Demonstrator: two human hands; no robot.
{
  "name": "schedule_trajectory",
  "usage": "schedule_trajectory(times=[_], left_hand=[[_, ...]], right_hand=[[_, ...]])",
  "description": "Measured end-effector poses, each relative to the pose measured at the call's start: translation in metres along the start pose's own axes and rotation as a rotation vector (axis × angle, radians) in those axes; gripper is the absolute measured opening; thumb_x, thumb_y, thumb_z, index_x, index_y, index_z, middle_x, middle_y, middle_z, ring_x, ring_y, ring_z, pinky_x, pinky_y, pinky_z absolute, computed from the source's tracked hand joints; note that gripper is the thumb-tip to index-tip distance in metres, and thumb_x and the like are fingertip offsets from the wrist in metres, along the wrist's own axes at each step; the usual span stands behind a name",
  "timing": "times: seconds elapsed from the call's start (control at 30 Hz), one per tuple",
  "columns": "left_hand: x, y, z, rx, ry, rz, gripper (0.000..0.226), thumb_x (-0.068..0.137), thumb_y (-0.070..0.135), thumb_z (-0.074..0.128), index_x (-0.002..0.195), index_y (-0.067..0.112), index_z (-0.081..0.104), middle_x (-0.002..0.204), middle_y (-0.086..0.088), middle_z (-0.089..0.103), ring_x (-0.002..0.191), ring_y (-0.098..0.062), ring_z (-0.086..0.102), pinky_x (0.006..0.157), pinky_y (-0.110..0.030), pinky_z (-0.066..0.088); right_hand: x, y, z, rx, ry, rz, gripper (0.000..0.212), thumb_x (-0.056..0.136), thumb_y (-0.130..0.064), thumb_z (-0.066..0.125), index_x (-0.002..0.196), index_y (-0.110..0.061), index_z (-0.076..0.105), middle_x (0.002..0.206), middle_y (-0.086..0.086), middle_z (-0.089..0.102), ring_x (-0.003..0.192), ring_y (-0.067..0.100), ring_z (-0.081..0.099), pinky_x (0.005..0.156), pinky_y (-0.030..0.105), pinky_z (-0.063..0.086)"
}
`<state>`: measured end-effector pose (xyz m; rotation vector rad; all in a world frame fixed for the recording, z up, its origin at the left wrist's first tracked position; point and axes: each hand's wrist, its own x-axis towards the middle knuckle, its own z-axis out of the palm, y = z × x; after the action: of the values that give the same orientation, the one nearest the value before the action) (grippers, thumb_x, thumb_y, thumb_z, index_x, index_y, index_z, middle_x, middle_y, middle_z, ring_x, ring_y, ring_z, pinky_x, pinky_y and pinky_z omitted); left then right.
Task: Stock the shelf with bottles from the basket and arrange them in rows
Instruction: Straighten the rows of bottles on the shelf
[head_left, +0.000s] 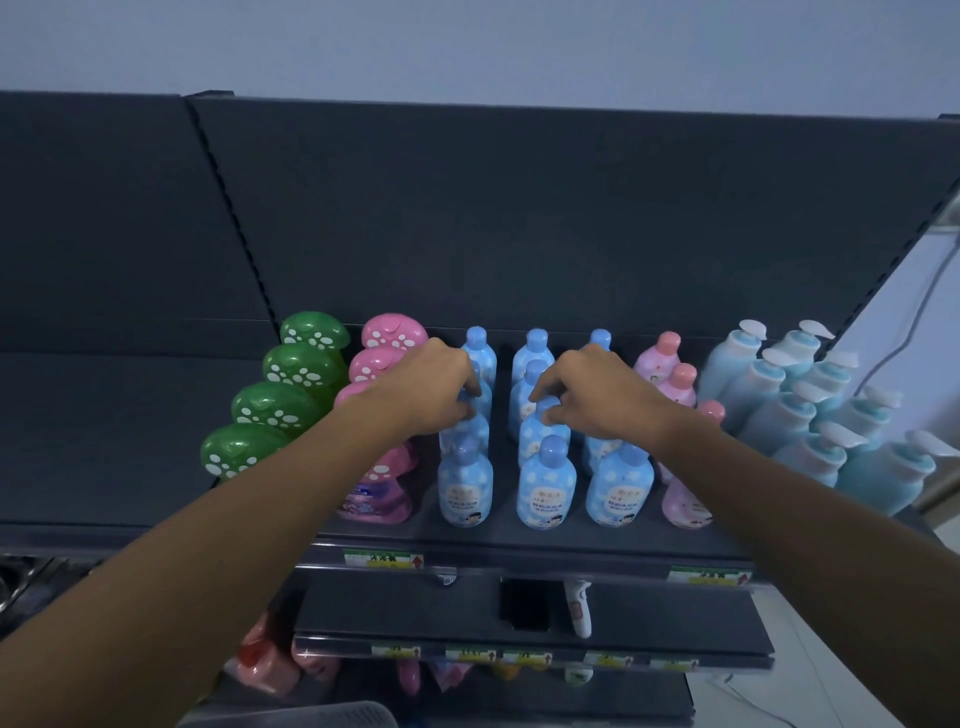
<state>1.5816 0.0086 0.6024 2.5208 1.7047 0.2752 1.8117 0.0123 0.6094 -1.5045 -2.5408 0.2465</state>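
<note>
A dark shelf (467, 540) stands against a pale wall, with blue bottles (545, 483) in three rows at its middle. The left hand (431, 389) has its fingers curled on a bottle in the left row (482, 397). The right hand (597, 395) pinches the cap of a middle-row bottle (535, 434). Green bottles (280, 405) stand near the left edge.

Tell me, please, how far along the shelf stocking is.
Done: green mushroom-cap bottles, pump bottles and three blue rows stand lined up. In hand: left hand grips a left-row blue bottle, right hand a middle-row blue bottle. Left: unclear; the basket hides its contents.
</note>
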Motion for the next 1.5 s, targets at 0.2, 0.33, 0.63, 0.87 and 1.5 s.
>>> schedule_trajectory(times=[0.2,0.33,0.63,0.87,1.5], left_hand=[[0.0,-0.002,-0.001,-0.021,0.0,-0.004,0.031,0.083,0.026,0.078,0.114,0.022,0.077,0.074,0.014,0.06,0.072,-0.006,0.049,0.069,-0.023,0.04],[-0.001,-0.003,-0.001,-0.034,-0.014,-0.002,0.035,0.082,0.029,0.08,0.116,0.022,0.076,0.071,0.016,0.049,0.065,-0.003,0.045,0.064,-0.019,0.037],[0.01,0.002,-0.019,0.043,0.169,-0.108,0.017,0.092,0.038,0.063,0.088,0.027,0.076,0.082,0.004,0.068,0.075,-0.018,0.062,0.052,-0.025,0.035],[0.032,-0.003,-0.013,0.031,0.006,-0.134,0.032,0.091,0.033,0.068,0.122,0.025,0.069,0.105,-0.005,0.069,0.089,-0.026,0.068,0.075,-0.037,0.057],[0.041,-0.004,0.0,-0.022,0.027,-0.165,0.034,0.088,0.033,0.074,0.12,0.024,0.073,0.105,-0.004,0.07,0.092,-0.022,0.066,0.076,-0.034,0.054]], right_hand=[[0.0,0.0,-0.002,0.012,-0.003,-0.01,0.021,0.082,-0.022,0.079,0.102,-0.026,0.078,0.067,-0.027,0.052,0.07,-0.002,0.054,0.063,0.013,0.04],[-0.001,-0.001,-0.002,0.037,-0.006,-0.013,0.021,0.082,-0.022,0.079,0.103,-0.025,0.078,0.082,-0.018,0.068,0.074,-0.001,0.057,0.075,0.023,0.051],[0.002,0.003,-0.011,0.039,-0.043,0.005,0.027,0.08,-0.035,0.079,0.107,-0.03,0.075,0.079,-0.019,0.061,0.083,0.003,0.057,0.082,0.031,0.054],[0.035,0.008,-0.019,0.09,0.109,0.157,0.032,0.083,-0.035,0.075,0.115,-0.029,0.071,0.098,-0.004,0.073,0.095,0.017,0.067,0.089,0.039,0.056],[0.051,0.016,0.006,0.009,0.026,0.145,0.034,0.082,-0.027,0.078,0.115,-0.026,0.073,0.114,0.001,0.068,0.097,0.02,0.065,0.079,0.028,0.049]])
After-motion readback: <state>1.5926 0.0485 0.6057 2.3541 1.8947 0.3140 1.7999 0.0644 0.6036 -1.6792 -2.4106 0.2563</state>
